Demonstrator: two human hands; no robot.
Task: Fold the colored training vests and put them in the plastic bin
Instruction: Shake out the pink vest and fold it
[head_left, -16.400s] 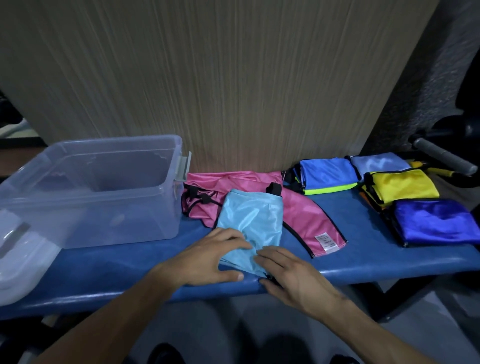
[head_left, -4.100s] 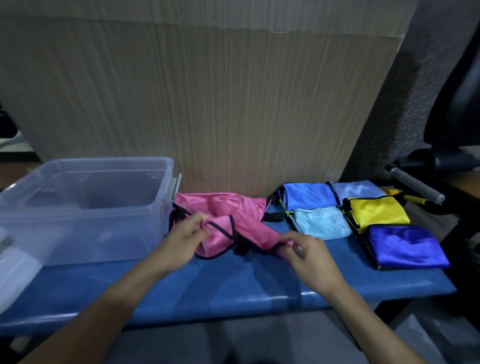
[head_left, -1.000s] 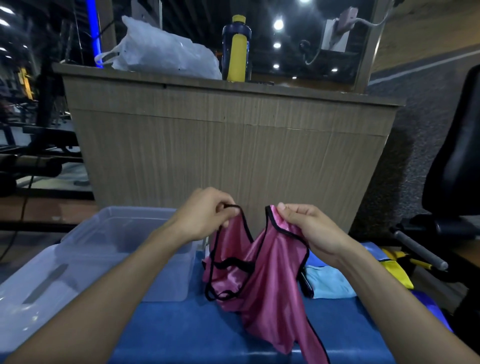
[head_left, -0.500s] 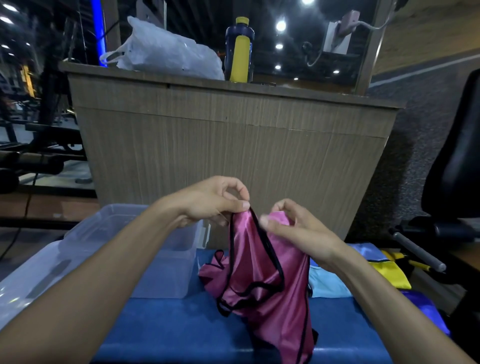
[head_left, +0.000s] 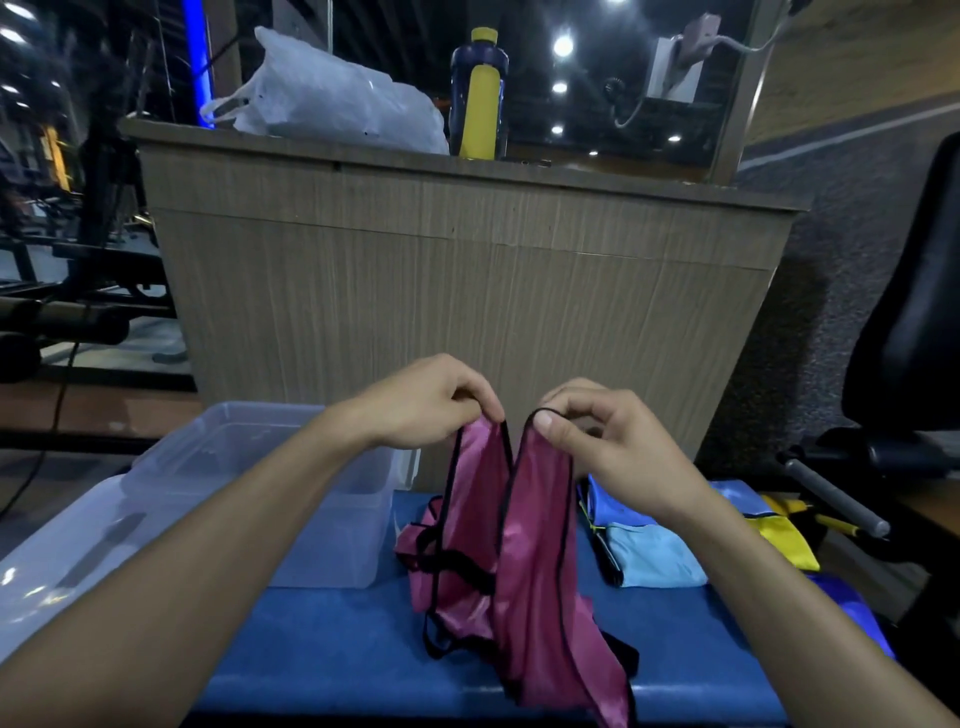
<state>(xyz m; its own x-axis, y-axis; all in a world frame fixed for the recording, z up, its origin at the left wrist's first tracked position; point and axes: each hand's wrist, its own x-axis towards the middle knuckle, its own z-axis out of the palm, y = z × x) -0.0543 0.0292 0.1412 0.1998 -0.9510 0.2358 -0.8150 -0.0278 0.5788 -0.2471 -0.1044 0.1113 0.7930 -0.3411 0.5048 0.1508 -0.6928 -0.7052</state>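
1. Above the blue padded bench (head_left: 322, 644), at the centre of your view, you hold up the pink vest (head_left: 535, 561) with both hands.
2. Your left hand (head_left: 426, 405) pinches one black-trimmed shoulder strap between thumb and fingertips, with the other fingers curled.
3. Your right hand (head_left: 608, 447) pinches the other strap just beside it, thumb on top, fingers bent round the trim.
4. Both hands sit close together, near touching, and the vest hangs down from them toward 6 o'clock.
5. Its lower part bunches on the bench, and one corner drapes over the near edge.
6. At 9 o'clock from the vest stands the clear plastic bin (head_left: 332, 499), open at the top; you can see no vest in it.
7. At 8 o'clock lies the bin's clear lid (head_left: 67, 561), against the bin.
8. At 3 o'clock from the vest lie the folded vests: light blue (head_left: 654, 556), a deeper blue (head_left: 618, 512) behind it, yellow (head_left: 784, 535) further right, and royal blue (head_left: 852, 608) at 4 o'clock, partly hidden by your right forearm.
9. At 12 o'clock rises a wood-grain counter (head_left: 467, 291), bearing a white plastic bag (head_left: 332, 109) and a yellow-and-blue bottle (head_left: 479, 98).
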